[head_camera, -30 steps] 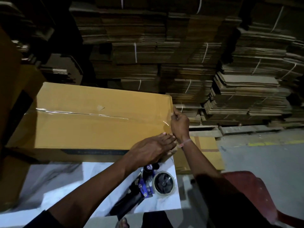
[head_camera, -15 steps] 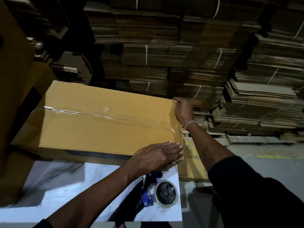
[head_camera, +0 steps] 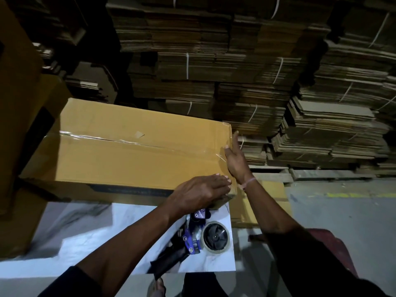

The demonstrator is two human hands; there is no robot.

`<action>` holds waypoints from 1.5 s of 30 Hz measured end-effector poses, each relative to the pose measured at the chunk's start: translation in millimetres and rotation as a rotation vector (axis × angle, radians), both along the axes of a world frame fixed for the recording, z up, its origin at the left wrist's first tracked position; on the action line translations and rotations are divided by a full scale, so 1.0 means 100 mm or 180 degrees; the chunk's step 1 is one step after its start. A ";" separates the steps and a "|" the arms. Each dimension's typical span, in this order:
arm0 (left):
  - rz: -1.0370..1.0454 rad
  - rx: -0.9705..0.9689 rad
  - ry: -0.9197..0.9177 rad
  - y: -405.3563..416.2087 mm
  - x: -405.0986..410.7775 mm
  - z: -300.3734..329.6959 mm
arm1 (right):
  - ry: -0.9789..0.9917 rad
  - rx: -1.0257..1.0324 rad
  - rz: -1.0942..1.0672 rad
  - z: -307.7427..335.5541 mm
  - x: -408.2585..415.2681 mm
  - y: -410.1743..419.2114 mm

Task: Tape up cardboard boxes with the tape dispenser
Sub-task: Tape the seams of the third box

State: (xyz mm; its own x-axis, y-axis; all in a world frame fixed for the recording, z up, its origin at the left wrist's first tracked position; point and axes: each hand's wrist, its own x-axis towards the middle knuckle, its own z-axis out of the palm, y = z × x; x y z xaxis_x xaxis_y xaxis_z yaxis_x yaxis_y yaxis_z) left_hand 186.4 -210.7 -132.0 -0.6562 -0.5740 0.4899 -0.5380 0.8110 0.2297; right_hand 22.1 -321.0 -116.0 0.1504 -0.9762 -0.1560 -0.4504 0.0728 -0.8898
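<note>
A long brown cardboard box [head_camera: 120, 155] lies on a white marble-patterned table [head_camera: 90, 239], with clear tape along its top seam running to the right end. My left hand [head_camera: 201, 191] lies flat, palm down, on the box's near right corner. My right hand [head_camera: 235, 159] presses flat against the box's right end, fingers pointing up, thumb on the top edge over the tape. The tape dispenser [head_camera: 203, 236], blue and black with a roll of clear tape, rests on the table just below my left hand, untouched.
Tall stacks of bundled flat cardboard [head_camera: 246, 86] fill the background. More brown boxes [head_camera: 19, 116] stand at the left. A flat carton [head_camera: 267, 200] lies on the floor right of the table. A red seat [head_camera: 334, 245] is under my right arm.
My right hand slid from the box's far right corner down along the right end toward me. My left hand stayed on the near right corner. The dispenser has not moved.
</note>
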 end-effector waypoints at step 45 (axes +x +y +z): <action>0.1871 0.1035 -0.0601 0.06 1.55 0.16 | -0.0662 0.0383 -0.2068 0.04 1.03 0.31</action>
